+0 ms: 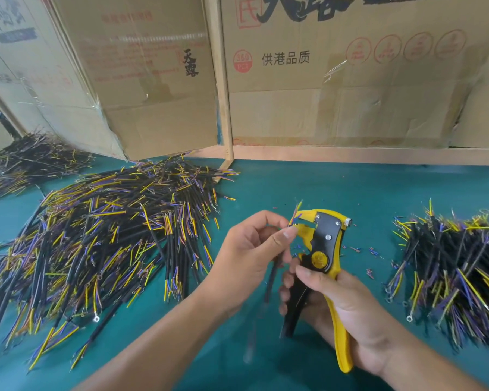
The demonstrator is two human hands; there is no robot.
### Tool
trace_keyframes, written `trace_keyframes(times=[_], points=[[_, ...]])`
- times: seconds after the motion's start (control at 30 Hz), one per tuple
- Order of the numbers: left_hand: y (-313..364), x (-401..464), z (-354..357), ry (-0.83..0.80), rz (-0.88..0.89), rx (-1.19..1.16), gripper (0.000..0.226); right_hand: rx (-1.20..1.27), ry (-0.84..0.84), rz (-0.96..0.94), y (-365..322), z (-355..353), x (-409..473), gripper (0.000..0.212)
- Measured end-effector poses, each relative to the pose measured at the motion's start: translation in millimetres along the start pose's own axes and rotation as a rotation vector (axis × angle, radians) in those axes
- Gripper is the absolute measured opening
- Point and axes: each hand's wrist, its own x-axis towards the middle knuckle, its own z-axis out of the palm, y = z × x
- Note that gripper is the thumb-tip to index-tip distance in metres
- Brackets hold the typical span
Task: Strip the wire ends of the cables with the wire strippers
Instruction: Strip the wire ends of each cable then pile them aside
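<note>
Nearest the lens, the right hand (333,303) gripped the yellow-and-black wire strippers (321,266), fingers curled round both handles and the thumb lying across the black body below the yellow round dial. Tool head pointed up and to the left, above the green table mat (350,190). Just left of it, the left hand (254,249) pinched a black cable (272,277) between thumb and fingers, the sheath hanging down beneath the palm, blurred at its lower part. That cable's thin coloured wire ends (296,211) stood up at the front of the strippers' head, between or right against its yellow tips; whether the tips were biting on them could not be told. Small bits of stripped insulation (371,253) lay scattered on the mat just right of the tool. A big heap of black cables (110,235) with yellow, blue and brown ends spread over the left of the mat, a smaller pile of cables (458,266) lay at the right, well apart from the hands. Behind stood cardboard boxes (350,80) printed with characters and a wooden frame (223,94).
</note>
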Motion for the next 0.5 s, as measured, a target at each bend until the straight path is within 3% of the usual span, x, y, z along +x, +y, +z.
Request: trace_keyframes(times=[0.1,0.23,0.5], points=[[2.5,2.1,-5.6,0.044,0.013,0.048,0.008,0.036,-0.002,0.021,-7.0,-3.8,0.4,0.021],[8.5,6.0,-16.1,0.08,-0.001,0.087,0.013,0.066,-0.054,0.043,-16.5,-11.7,0.3,0.025],[13.4,3.5,-19.4,-0.09,-0.073,0.037,0.011,0.024,-0.132,0.053,-16.4,-16.2,0.9,0.031]])
